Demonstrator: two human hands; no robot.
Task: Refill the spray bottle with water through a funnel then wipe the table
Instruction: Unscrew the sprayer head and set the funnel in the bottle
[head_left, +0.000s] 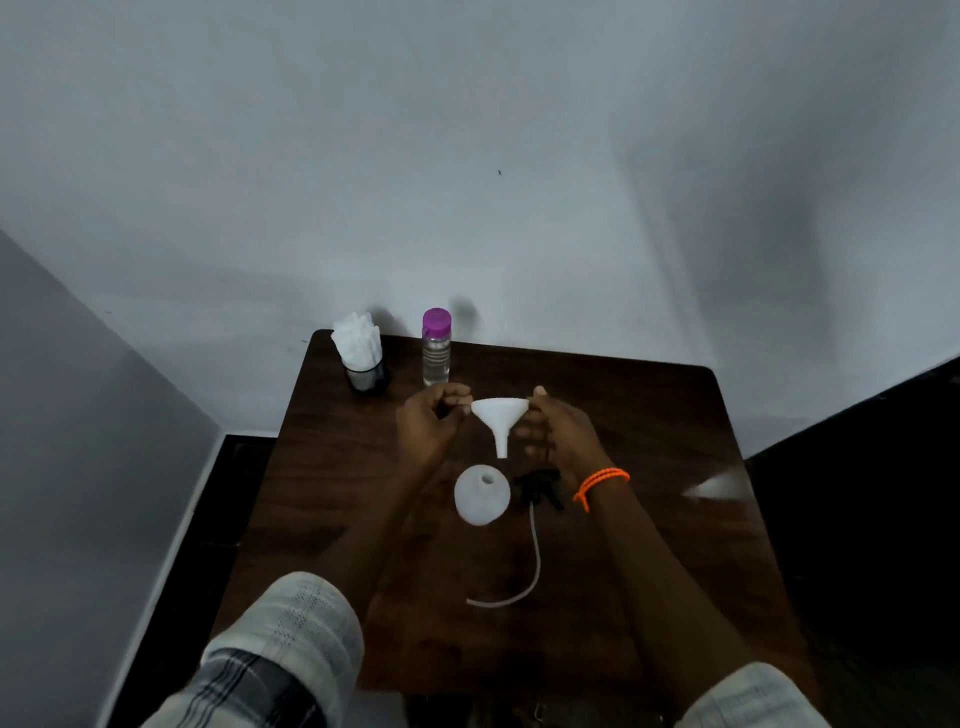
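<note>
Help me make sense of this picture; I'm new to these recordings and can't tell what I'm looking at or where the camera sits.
There is no machine here: the camera is worn on a person's head, looking down at their two bare arms. Both hands hold a white funnel by its rim, the left hand on one side, the right hand on the other, above a dark wooden table. Below it stands the open white spray bottle, with its black spray head and tube lying beside it. At the back stand a water bottle with a purple cap and a cup of tissues.
</note>
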